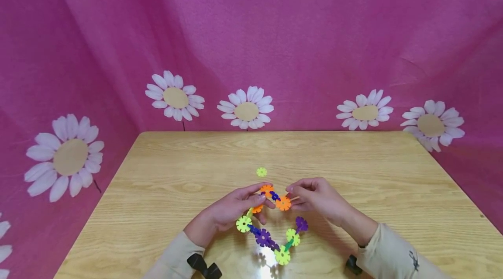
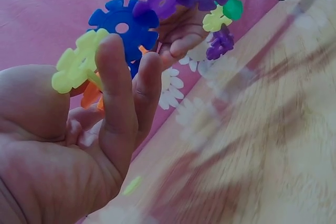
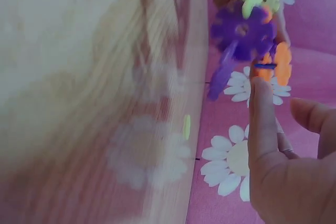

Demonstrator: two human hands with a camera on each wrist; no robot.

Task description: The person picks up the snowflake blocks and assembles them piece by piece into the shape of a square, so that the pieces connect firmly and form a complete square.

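A chain of flower-shaped interlocking plastic discs point(image 1: 263, 237) in yellow, blue, purple, green and orange hangs in a loop over the table. My left hand point(image 1: 229, 209) holds it by the orange and yellow part on the left, thumb and fingers around it. In the left wrist view a yellow disc point(image 2: 81, 61) and a blue disc point(image 2: 113, 24) stand out beside the fingertips. My right hand point(image 1: 324, 202) is at the orange end disc point(image 1: 283, 203), its fingertips right by the rim. In the right wrist view the thumb stands apart from the fingers. A purple disc point(image 1: 301, 224) forms the other end.
One loose yellow disc point(image 1: 261, 172) lies on the wooden table point(image 1: 177, 161), beyond the hands. A pink cloth point(image 1: 298, 43) printed with white daisies hangs behind and along the sides. Black straps point(image 1: 204, 266) sit on the wrists.
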